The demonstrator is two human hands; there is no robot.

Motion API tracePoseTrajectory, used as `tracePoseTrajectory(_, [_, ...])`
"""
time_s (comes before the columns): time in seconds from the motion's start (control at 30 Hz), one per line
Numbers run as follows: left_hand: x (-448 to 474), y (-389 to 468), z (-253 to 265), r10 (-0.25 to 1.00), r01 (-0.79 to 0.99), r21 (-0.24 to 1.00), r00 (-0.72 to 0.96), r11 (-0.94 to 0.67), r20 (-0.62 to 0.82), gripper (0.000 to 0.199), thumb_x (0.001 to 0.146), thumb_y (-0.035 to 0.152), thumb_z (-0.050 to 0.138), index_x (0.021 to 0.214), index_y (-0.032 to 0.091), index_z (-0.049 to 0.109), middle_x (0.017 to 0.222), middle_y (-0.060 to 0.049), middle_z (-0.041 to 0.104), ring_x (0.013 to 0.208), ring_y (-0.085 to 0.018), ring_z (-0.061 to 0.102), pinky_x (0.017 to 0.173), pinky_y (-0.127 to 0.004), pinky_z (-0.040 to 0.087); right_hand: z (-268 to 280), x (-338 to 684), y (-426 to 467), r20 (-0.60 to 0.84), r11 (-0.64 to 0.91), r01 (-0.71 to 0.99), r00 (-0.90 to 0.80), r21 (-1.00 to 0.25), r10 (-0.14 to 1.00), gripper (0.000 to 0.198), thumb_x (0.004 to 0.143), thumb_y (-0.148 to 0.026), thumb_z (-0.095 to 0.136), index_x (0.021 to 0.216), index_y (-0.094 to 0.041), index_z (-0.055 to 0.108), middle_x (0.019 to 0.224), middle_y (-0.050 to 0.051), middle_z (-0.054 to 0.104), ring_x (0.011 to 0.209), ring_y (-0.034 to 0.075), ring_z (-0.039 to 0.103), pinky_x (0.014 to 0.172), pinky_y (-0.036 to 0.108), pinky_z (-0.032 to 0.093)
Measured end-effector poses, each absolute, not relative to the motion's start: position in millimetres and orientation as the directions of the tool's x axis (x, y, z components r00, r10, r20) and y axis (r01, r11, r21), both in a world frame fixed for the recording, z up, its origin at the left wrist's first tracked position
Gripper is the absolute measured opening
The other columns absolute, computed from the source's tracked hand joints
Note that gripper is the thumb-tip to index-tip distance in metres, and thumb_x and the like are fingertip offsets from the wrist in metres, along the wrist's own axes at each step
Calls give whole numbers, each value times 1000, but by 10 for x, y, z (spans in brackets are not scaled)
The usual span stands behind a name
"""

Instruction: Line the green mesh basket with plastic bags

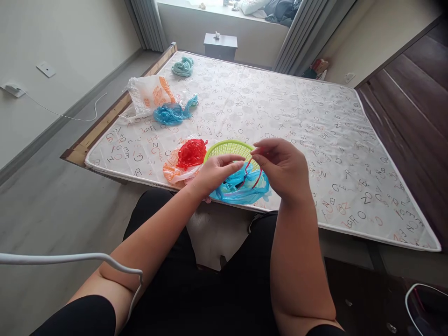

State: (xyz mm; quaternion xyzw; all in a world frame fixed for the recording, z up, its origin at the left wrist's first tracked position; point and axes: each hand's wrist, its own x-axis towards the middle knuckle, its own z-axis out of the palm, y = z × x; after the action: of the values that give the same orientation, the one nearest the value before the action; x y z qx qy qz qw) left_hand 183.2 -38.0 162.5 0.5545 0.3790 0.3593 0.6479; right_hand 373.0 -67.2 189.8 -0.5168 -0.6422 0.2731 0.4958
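My right hand (282, 170) pinches a thin red cord (248, 168) between thumb and fingertips above a blue plastic bag (241, 191). The cord hangs in a loop down to the bag, where something dark shows among the folds. My left hand (222, 172) reaches over the bag's left side, thumb and forefinger stretched toward the cord; its lower fingers are mostly hidden. Behind both hands stands a lime-green mesh basket (224, 147), with the blue bag over its near part. A crumpled red plastic bag (192, 154) sits left of the basket, on a white and orange bag (171, 172).
These things lie at the near edge of a letter-printed mattress (280, 112). Farther left are another blue plastic bag (170, 114), a white bag with orange print (150, 95) and a bundled teal cloth (183, 66). A white cable (70, 257) crosses my left forearm.
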Motion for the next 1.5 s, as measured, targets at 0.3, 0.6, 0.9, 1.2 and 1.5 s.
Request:
tracePoseTrajectory(0.3, [1980, -529, 1567, 807, 32, 998, 586, 57, -65, 33, 87, 43, 73, 72, 14, 66, 67, 0, 57, 62, -10, 50, 57, -23, 40, 2038, 3540, -777, 194, 256, 328, -211, -909, 958, 28, 91, -36, 66, 117, -27, 69, 97, 2, 71, 90, 19, 70, 78, 36, 60])
tracePoseTrajectory(0.6, [1903, -427, 1555, 722, -152, 935, 678, 320, -136, 41, 91, 55, 65, 82, 15, 62, 63, 3, 51, 45, -4, 31, 42, -20, 20, 1954, 3853, -657, 209, 164, 427, 60, -889, 976, 36, 98, -51, 54, 121, -26, 66, 101, 6, 71, 90, 19, 71, 78, 35, 58])
tracePoseTrajectory(0.9, [1846, -391, 1533, 751, -256, 900, 651, 353, -109, 39, 91, 52, 68, 81, 15, 60, 61, 4, 49, 47, -5, 34, 43, -19, 23, 1989, 3823, -702, 100, 177, 568, -165, -804, 981, 23, 91, -44, 65, 93, -23, 74, 89, 4, 73, 84, 20, 65, 78, 38, 53])
tracePoseTrajectory(1.2, [1863, -356, 1488, 807, -165, 931, 561, 326, -183, 34, 93, 47, 66, 89, 14, 67, 77, -4, 66, 47, -4, 36, 42, -18, 27, 1948, 3842, -682, 135, 129, 366, -9, -922, 991, 24, 87, -45, 70, 94, -22, 69, 82, 3, 70, 75, 19, 67, 69, 37, 56])
tracePoseTrajectory(1.5, [1816, -266, 1443, 805, -462, 680, 480, 569, -348, 22, 97, 35, 65, 90, 14, 65, 61, 3, 57, 47, -6, 52, 49, -15, 47, 1845, 3597, -679, -34, 96, 460, -265, -883, 964, 14, 87, -38, 68, 85, -25, 68, 85, 1, 71, 79, 19, 67, 69, 34, 56])
